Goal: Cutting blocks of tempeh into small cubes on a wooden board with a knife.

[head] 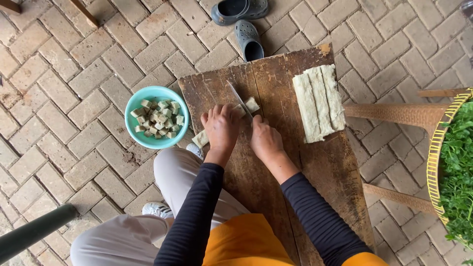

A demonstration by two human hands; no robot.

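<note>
The right hand (pixel 266 140) is closed around the handle of a knife (pixel 240 100), its blade angled up and left across a pale strip (pixel 246 106) that lies on the desk (pixel 276 83), a worn wooden board set over a brick floor (pixel 74 64). The left hand (pixel 221 127) lies flat on the strip just left of the blade, fingers pressed together and holding it down rather than pinching it. A cut piece (pixel 200 139) pokes out at the board's left edge, below the left hand.

To cut well here, the left fingertips should stay curled back from the blade, and the knife should go straight down so the cubes match those already in the bowl (pixel 156 116). That teal bowl sits on the bricks just left of the board, so it looks close enough to sweep the pieces into. Three more uncut strips (pixel 319 102) lie side by side at the board's right, well apart from the hands. A basket (pixel 446 148) of leafy greens (pixel 458 167) stands at the far right, and a pair of dark clogs (pixel 246 24) lies beyond the board's far end.
</note>
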